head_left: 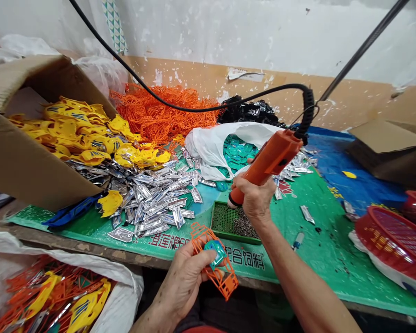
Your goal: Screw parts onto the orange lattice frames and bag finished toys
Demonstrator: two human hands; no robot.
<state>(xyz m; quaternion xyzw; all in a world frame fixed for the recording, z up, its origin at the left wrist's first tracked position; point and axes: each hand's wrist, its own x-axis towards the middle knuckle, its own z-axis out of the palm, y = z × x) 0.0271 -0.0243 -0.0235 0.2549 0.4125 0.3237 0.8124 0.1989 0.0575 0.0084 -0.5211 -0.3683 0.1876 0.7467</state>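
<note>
My left hand [189,273] is closed on an orange plastic frame [225,280], with the thumb pressing a teal plastic piece [217,253] against it. My right hand [256,196] grips an orange electric screwdriver [270,162], whose dark cable leaves its upper end. The screwdriver tilts, its lower end over a green tray [222,219] that holds many small dark screws [244,225]. Behind it a white plastic bag [208,148] lies open, full of teal pieces [237,152]. Left of the tray spreads a heap of silver metal-looking parts [156,199].
A cardboard box [31,159] on the left spills yellow plastic parts [76,129]. Orange frames [162,113] and black parts [251,111] are piled by the wall. Red baskets [384,240] stand at right. A sack [125,286] of assembled pieces sits at lower left.
</note>
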